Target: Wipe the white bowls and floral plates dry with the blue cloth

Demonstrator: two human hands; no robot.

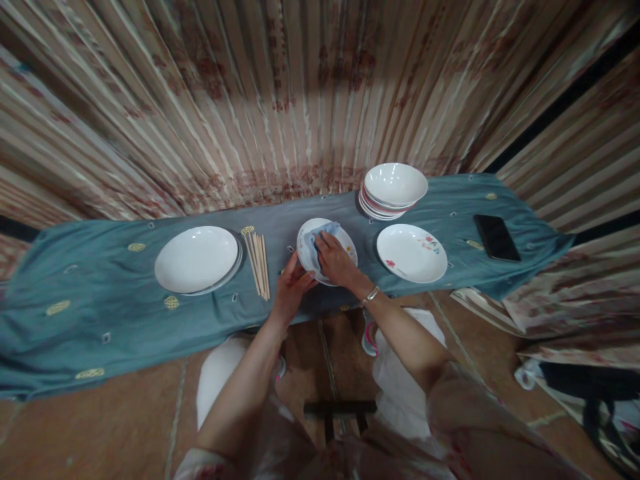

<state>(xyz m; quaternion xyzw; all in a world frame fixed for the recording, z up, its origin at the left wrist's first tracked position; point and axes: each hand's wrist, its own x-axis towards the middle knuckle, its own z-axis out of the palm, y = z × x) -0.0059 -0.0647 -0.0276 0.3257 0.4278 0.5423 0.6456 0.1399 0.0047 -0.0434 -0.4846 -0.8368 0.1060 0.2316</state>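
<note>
A white plate (349,241) with a small printed pattern lies in front of me at the middle of the table. My left hand (291,285) grips its near left rim, thumb towards the plate's edge. My right hand (335,257) presses a light blue cloth (311,245) against the plate's inner surface, and its fingers partly cover the cloth. Just left of the plate lie several wooden chopsticks (260,263). To the right sits another white plate (410,257) with red and blue flowers.
A stack of large white plates (197,260) stands on the left. Several stacked white bowls (395,185) stand at the back right. A black phone (497,237) lies near the right end of the table's teal cloth (130,320). Pleated curtains (300,100) hang close behind.
</note>
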